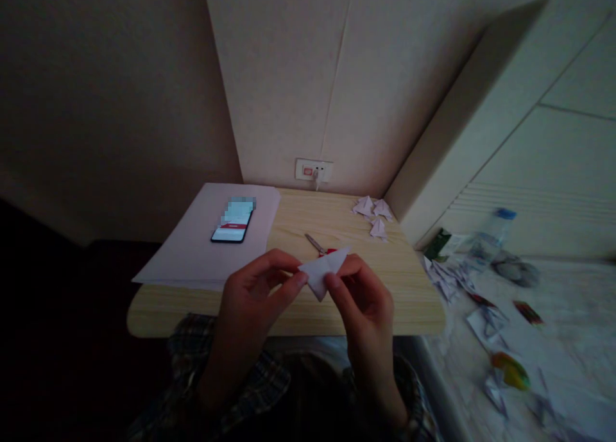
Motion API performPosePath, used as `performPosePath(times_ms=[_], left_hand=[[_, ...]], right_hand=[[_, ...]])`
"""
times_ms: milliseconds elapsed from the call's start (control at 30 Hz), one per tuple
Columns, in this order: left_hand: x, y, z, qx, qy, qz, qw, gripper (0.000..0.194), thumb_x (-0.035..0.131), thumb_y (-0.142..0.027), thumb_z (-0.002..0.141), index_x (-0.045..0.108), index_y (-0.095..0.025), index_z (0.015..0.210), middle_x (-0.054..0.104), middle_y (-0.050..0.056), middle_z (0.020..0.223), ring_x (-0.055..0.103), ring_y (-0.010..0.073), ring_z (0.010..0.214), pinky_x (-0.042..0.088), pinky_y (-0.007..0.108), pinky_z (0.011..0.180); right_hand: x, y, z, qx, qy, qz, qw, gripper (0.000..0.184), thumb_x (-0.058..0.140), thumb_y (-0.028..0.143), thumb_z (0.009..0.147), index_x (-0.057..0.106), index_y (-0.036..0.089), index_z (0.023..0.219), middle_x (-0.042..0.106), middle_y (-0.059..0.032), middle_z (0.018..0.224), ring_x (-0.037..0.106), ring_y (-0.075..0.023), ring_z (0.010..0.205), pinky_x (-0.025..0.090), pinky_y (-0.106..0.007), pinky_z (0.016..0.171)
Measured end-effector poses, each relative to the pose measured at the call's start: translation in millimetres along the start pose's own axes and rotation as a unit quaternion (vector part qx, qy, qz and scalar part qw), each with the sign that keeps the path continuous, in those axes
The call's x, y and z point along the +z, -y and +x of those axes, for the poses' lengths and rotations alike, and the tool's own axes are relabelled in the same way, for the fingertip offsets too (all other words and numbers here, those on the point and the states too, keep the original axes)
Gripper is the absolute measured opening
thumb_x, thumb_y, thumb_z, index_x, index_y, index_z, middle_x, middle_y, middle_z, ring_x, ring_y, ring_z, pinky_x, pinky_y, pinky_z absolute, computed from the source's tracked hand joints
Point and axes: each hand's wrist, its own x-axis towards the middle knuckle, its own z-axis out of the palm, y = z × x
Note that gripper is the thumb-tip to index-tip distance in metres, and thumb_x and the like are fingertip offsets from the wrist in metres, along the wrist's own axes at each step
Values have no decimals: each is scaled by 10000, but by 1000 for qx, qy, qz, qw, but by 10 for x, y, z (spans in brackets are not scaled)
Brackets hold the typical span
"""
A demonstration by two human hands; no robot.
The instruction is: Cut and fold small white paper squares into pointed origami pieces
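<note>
A small piece of folded white paper [319, 272], pointed at its corners, is held above the front of the wooden table [192, 314]. My left hand [257, 294] pinches its left corner between thumb and forefinger. On the other side, my right hand [363, 297] grips it with the thumb on the near face. Just beyond the paper lie scissors [316, 242] with red handles, partly hidden by it. Several sheets of white paper [192, 237] are stacked on the left of the table, with a lit phone [234, 220] on top.
Three folded paper figures [378, 228] sit at the table's back right. A wall socket [314, 170] with a plug is behind. To the right, a lower pale surface [568, 301] holds a plastic bottle [491, 240], more folded papers [445, 278] and a yellow-green item [510, 370].
</note>
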Motion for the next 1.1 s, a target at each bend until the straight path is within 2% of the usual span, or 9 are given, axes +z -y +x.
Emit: performPosePath(times_ms=[200, 467, 667, 867, 1100], left_hand=[[7, 11, 13, 17, -46, -11, 999, 122, 723, -119, 726, 704, -214, 652, 671, -37, 671, 634, 124, 658, 529, 192, 624], [-38, 49, -4, 31, -40, 12, 999, 138, 727, -174, 777, 692, -211, 648, 660, -25, 660, 632, 144, 663, 529, 223, 635], [-17, 15, -14, 84, -49, 43, 994, 157, 680, -119, 814, 683, -218, 692, 662, -44, 699, 637, 118, 699, 527, 187, 678], [-7, 6, -4, 84, -53, 62, 993, 181, 645, -144, 835, 650, -208, 666, 618, -47, 664, 604, 115, 666, 508, 188, 651], [-21, 5, -26, 84, -38, 26, 995, 170, 691, -123, 829, 678, -220, 690, 649, -50, 688, 610, 114, 681, 496, 185, 656]], right_hand=[[-8, -18, 8, 3, 37, -55, 998, 239, 708, 305, 857, 574, 230, 674, 612, 9, 697, 579, -189, 714, 443, -318, 685], [3, -20, -22, 5, 39, -50, 998, 251, 709, 296, 863, 581, 232, 657, 615, 11, 675, 576, -191, 706, 430, -315, 667], [3, -37, -25, -11, 40, -57, 998, 220, 727, 258, 851, 597, 236, 675, 624, 16, 698, 580, -186, 715, 436, -316, 688], [-3, -19, -31, -21, 52, -67, 996, 224, 716, 279, 873, 612, 234, 680, 629, 8, 704, 589, -189, 714, 448, -315, 667], [1, -12, -18, -15, 54, -64, 996, 230, 714, 300, 876, 604, 237, 685, 625, 10, 695, 592, -195, 728, 447, -321, 683]])
